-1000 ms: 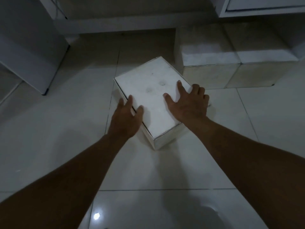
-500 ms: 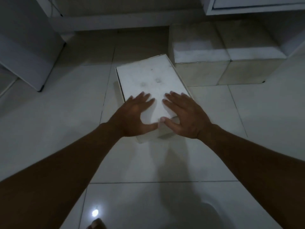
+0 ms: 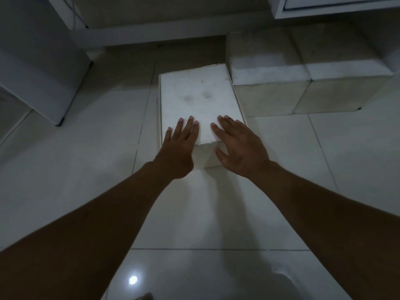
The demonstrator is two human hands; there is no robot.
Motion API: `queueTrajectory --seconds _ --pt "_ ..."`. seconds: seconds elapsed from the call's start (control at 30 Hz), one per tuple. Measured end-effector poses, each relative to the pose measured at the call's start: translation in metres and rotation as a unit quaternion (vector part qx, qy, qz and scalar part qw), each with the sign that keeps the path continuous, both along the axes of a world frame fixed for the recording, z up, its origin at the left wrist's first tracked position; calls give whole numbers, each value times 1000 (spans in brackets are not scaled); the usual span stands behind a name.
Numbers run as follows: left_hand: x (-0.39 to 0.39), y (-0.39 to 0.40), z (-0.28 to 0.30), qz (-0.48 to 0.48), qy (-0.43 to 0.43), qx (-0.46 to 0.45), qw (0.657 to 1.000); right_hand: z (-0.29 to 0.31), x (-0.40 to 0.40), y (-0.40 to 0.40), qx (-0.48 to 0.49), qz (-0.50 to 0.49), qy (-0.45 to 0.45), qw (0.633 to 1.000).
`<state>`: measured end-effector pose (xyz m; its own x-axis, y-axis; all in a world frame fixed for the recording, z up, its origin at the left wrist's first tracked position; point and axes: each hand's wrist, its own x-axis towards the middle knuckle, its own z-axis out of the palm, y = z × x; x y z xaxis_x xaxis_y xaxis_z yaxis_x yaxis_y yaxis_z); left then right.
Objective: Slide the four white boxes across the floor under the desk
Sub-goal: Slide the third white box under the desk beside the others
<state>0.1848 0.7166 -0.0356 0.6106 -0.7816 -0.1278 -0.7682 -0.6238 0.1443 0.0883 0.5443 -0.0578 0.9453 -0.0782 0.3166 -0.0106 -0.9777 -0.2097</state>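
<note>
since a second ago the white box has turned from skewed to nearly square with the tile lines and has slid forward, so its far right corner now sits just beside the two boxes already parked under the bench. both hands lie flat and open at its near end: the left hand with fingers spread over the near left corner, the right hand over the near right corner, thumb down on the front face, neither one closing around anything. to do this push well, i'd keep the palms low against the near face rather than on the lid, so the force goes along the floor and not down into it. even pressure from both sides should hold it straight; more on the left would probably swing it tight against its neighbour. whether a fourth box is nearby cannot be told.
</note>
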Motion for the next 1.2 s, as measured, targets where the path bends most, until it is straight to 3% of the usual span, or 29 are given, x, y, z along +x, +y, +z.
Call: queueTrajectory --seconds 0.37,0.63,0.87,1.07,1.2 --pt "63 -21 -19 4 -71 -48 996 -10 43 -17 0 -30 -57 998" --pt "116 -41 -17 -10 -84 -45 995 -10 85 -36 14 -27 -52 998" --pt "152 -59 -21 -28 -99 -56 993 -12 107 -79 -34 -252 65 965" --pt "179 -72 -23 -30 -110 -46 992 -5 134 -103 -57 -291 134 946" --pt "193 -81 -26 -31 -114 -50 992 -8 142 -103 -34 -301 117 946"
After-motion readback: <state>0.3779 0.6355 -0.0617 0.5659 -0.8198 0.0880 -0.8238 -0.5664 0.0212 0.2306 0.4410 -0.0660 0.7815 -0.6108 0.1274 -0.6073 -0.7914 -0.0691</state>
